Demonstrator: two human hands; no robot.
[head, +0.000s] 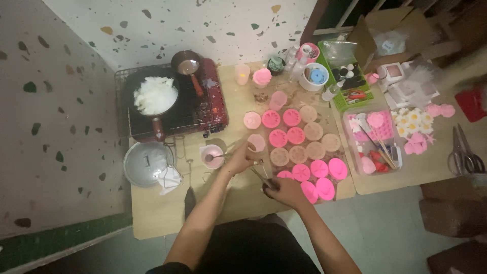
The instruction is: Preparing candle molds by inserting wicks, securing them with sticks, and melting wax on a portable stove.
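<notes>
Both hands busy w/ the pink molds, mid counter

Left hand [240,160] had its grip closed on a pink cup [256,143]; right hand [286,191] pinched thin sticks [259,175] by the round molds [299,144], near the counter [162,215] front edge.

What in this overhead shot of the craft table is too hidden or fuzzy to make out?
- Head view: what the right hand grips is hidden by its own fingers; only thin sticks poke out.
- The left hand covers part of a small pink cup, so the grip is unclear.
- The contents of the round pink moulds are too small and blurred.
- The scissors are blurred near the right edge.
</notes>
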